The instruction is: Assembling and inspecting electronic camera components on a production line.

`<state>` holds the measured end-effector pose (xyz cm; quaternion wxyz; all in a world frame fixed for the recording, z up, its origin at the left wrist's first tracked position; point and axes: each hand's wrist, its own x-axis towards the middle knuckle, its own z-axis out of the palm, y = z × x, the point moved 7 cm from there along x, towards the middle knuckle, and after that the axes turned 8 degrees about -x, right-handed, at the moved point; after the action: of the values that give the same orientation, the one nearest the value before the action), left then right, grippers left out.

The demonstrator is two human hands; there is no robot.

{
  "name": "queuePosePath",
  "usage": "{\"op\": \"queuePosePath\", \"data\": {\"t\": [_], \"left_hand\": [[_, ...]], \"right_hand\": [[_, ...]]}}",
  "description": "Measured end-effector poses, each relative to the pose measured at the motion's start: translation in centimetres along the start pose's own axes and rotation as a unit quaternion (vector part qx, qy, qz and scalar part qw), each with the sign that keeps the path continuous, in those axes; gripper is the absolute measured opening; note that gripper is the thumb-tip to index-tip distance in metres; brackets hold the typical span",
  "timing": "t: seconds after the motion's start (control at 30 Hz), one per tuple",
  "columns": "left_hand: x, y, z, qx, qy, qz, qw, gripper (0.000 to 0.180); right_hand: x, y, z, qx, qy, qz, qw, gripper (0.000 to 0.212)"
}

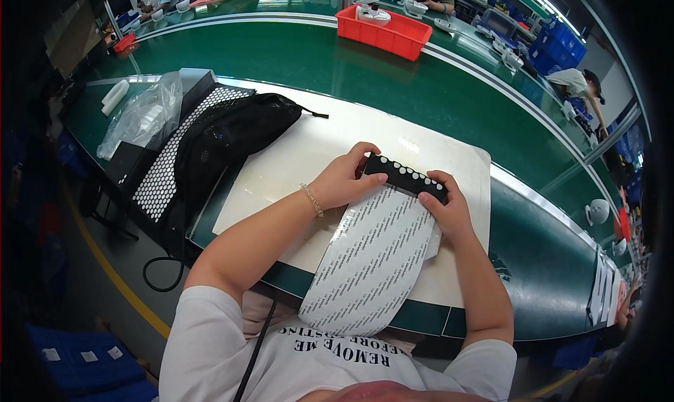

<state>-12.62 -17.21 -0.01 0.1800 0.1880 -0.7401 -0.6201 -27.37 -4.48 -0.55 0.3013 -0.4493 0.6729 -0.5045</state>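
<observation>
Both hands grip a black strip with rows of white dots (405, 175) above a pale board (295, 139). My left hand (353, 175) pinches its left end, thumb on top. My right hand (448, 207) holds the right end between thumb and fingers. From the strip a long white sheet with printed diagonal lines (375, 254) runs toward me, over the table's near edge. It seems to be one piece with the strip, folded up at the far end. I cannot tell whether other layers lie beneath.
To the left are a black drawstring pouch (232, 132), a black sheet with white dots (158, 188), a clear plastic bag (151, 114) and a white roll (114, 96). Beyond lies a green conveyor belt (281, 47) carrying a red bin (390, 37). Other people work across it.
</observation>
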Motion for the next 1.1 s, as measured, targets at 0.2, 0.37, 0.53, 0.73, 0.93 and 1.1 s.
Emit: {"op": "queuePosePath", "data": {"t": [0.2,0.37,0.53,0.73,0.93,1.1], "left_hand": [[0.0,0.04,0.04,0.002,-0.001,0.007,1.0,0.043],[-0.06,0.06,0.09,-0.007,-0.003,0.001,1.0,0.043],[-0.01,-0.06,0.03,-0.013,-0.003,0.009,1.0,0.043],[-0.03,0.18,0.08,-0.006,-0.004,0.013,1.0,0.043],[-0.16,0.25,-0.01,-0.011,-0.003,0.019,1.0,0.044],[0.06,-0.09,0.06,-0.009,-0.004,0.018,1.0,0.043]], "right_hand": [[-0.02,-0.01,0.0,0.004,-0.001,-0.001,1.0,0.044],[-0.06,-0.1,0.03,0.009,-0.002,-0.003,1.0,0.044],[-0.13,-0.31,0.09,0.006,0.0,0.006,1.0,0.045],[-0.19,-0.27,0.07,0.013,-0.001,0.011,1.0,0.044],[-0.12,-0.24,0.18,0.015,-0.003,0.009,1.0,0.045],[-0.13,-0.09,0.01,0.009,0.0,0.009,1.0,0.045]]}}
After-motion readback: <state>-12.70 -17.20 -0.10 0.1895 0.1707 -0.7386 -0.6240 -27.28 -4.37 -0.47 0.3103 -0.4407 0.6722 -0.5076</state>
